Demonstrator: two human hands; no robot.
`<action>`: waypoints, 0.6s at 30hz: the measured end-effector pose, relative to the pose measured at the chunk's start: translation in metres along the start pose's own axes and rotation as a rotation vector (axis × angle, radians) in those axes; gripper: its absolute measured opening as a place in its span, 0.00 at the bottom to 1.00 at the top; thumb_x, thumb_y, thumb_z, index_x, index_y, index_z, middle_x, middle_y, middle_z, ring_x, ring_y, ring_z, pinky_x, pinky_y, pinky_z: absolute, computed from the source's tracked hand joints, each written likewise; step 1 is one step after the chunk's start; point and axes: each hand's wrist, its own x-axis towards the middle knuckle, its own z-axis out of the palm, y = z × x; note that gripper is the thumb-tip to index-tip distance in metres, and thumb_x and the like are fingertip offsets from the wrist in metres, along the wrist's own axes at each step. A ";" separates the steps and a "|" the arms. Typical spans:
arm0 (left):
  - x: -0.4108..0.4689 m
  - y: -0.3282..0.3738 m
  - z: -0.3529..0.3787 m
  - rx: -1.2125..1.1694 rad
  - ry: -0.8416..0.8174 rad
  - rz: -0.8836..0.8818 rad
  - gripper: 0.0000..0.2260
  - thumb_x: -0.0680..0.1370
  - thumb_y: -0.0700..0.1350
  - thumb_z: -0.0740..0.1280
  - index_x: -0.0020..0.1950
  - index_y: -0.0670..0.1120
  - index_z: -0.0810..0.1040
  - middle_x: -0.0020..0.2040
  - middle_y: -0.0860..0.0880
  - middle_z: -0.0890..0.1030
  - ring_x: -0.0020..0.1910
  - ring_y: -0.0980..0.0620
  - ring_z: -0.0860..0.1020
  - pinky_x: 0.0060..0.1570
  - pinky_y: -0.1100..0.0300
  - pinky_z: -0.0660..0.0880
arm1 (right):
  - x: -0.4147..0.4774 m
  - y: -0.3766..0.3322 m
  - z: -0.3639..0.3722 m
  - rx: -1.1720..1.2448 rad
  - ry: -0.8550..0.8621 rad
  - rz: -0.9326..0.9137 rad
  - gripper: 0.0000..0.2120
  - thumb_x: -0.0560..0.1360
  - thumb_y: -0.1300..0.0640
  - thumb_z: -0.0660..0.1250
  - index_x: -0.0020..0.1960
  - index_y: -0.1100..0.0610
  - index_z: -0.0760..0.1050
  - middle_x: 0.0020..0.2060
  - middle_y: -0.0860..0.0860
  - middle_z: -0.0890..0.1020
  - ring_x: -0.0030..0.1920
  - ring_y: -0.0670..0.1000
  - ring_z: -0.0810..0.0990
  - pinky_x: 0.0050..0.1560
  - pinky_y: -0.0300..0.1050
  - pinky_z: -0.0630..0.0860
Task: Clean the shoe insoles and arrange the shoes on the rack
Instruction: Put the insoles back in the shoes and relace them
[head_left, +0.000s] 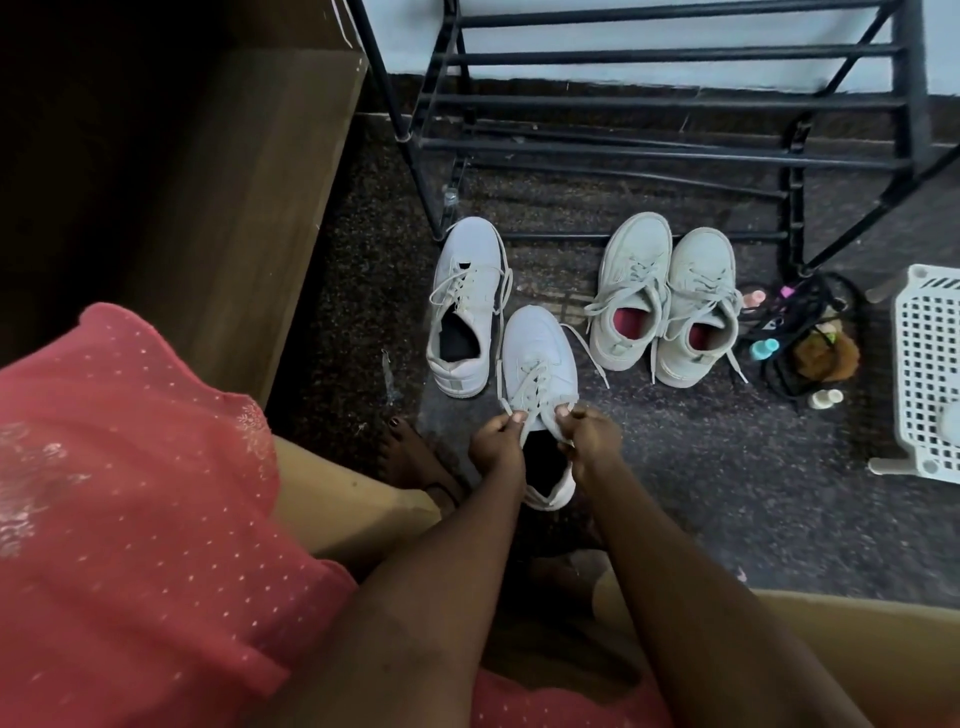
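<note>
A: Target?
B: White sneaker (537, 364), lower centre of frame, toe up-frame, heel toward the person. Whether it sits on the floor (727, 467) or is held just off it, cannot tell.

A: Hands?
B: Left hand (496, 441) grips the left edge of the shoe's mouth by the laces, fingers (498, 426) curled tight on it. Right hand (587, 436) does the same on the right edge. Both are holding the shoe.

A: Step?
B: My read is spreading the mouth to get at the insole (548, 460). It shows dark inside and looks seated, not out yet. So cleaning is at its start for this shoe.

A: Next move?
B: One hand should steady the shoe. The other has to let go, reach into the mouth and catch the insole's heel edge. Laces look loose, so there is probably room.

A: Around it?
B: Its mate (467, 306) sits just up-left on the floor, dark inside too. Greyish pair (665, 301) is right of centre, side by side, red insoles showing. Black rack (675, 104) spans the top of the frame and all four shoes are on the floor in front of it, so I judge arranging not begun. White plastic basket (924, 364) is at the right edge. A heap of small bottles and black straps (800, 338) lies between it and the greyish pair. Wooden cabinet (234, 208) is upper left.
</note>
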 end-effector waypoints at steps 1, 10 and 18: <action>0.003 -0.003 0.001 -0.028 0.012 -0.028 0.04 0.74 0.40 0.70 0.40 0.44 0.84 0.41 0.44 0.83 0.44 0.44 0.81 0.52 0.50 0.79 | 0.002 0.003 0.000 0.029 0.031 0.004 0.10 0.74 0.70 0.65 0.37 0.58 0.75 0.36 0.53 0.79 0.38 0.51 0.77 0.39 0.43 0.75; -0.009 0.021 -0.012 -0.124 -0.055 -0.011 0.06 0.76 0.40 0.67 0.39 0.43 0.80 0.36 0.47 0.83 0.40 0.47 0.79 0.51 0.51 0.77 | -0.011 0.006 0.001 0.213 -0.077 -0.022 0.10 0.76 0.70 0.61 0.39 0.59 0.74 0.36 0.52 0.78 0.37 0.47 0.76 0.41 0.38 0.75; -0.057 0.079 -0.006 -0.078 -0.172 0.226 0.11 0.78 0.38 0.63 0.37 0.46 0.78 0.30 0.48 0.78 0.31 0.50 0.76 0.46 0.51 0.77 | -0.056 -0.018 0.004 0.136 -0.253 -0.177 0.10 0.79 0.65 0.58 0.41 0.59 0.74 0.35 0.52 0.81 0.34 0.46 0.80 0.33 0.36 0.76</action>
